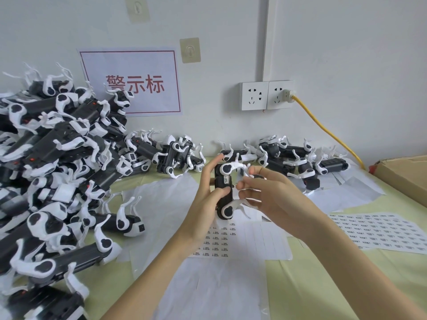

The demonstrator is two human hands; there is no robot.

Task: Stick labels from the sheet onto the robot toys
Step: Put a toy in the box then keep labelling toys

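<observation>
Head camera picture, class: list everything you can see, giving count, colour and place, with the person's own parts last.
Held robot toy: one, black and white, centre, in both hands.
Toy pile: many, black and white, left.
Toy row: several, by the wall.
Part-used label sheet: one, white, under the hands.
Full label sheet: one, white, right.
Sign: one, white, red characters, wall.
Sockets: two, white, wall.
Cable: one, yellow, plugged in.
Cardboard box: one, brown, far right.
Left hand: holds the toy's body.
Right hand: pinches its white legs.

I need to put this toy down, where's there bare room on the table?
Free: the yellow-green tabletop at the near right, between the printed white label sheet and your right forearm. Crowded: the big pile of black-and-white robot toys on the left and the toy row along the wall.
</observation>
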